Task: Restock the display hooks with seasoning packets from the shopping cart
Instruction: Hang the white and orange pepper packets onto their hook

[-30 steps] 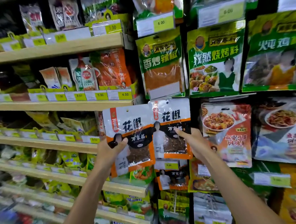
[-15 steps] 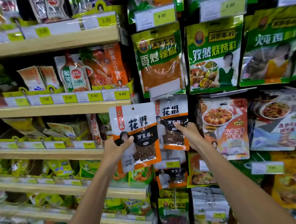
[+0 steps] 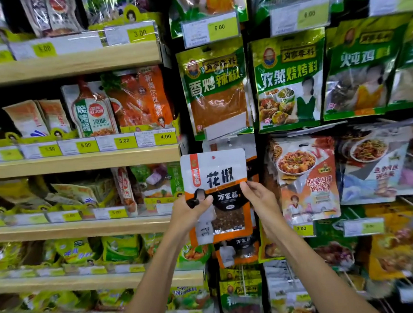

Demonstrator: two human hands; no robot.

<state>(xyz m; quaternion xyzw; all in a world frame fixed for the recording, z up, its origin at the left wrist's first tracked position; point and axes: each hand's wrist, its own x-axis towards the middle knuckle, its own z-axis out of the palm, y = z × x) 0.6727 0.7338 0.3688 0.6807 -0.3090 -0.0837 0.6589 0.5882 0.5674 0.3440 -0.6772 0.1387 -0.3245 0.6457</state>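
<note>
Holding white-and-orange plastic seasoning packet with black band (image 3: 214,177) upright, in the air in front of the hook column, overlapping matching hung packets (image 3: 231,144) behind it. Gripped on both sides: left hand (image 3: 189,211) clamped on the left edge, thumb across the front; right hand (image 3: 259,199) pinching the right edge with fingertips. Looks like the hang step, not yet on the hook (hook tip hidden behind the pouch). To do it well: raise until small hang hole (image 3: 213,157) near the top edge meets the hook end, keep the top flat and taut, push straight back, then let go. Sits just below green chilli-powder pouch (image 3: 215,88) and white price strip (image 3: 225,128); pale wooden shelf (image 3: 80,161) to the left. No cart in view.
</note>
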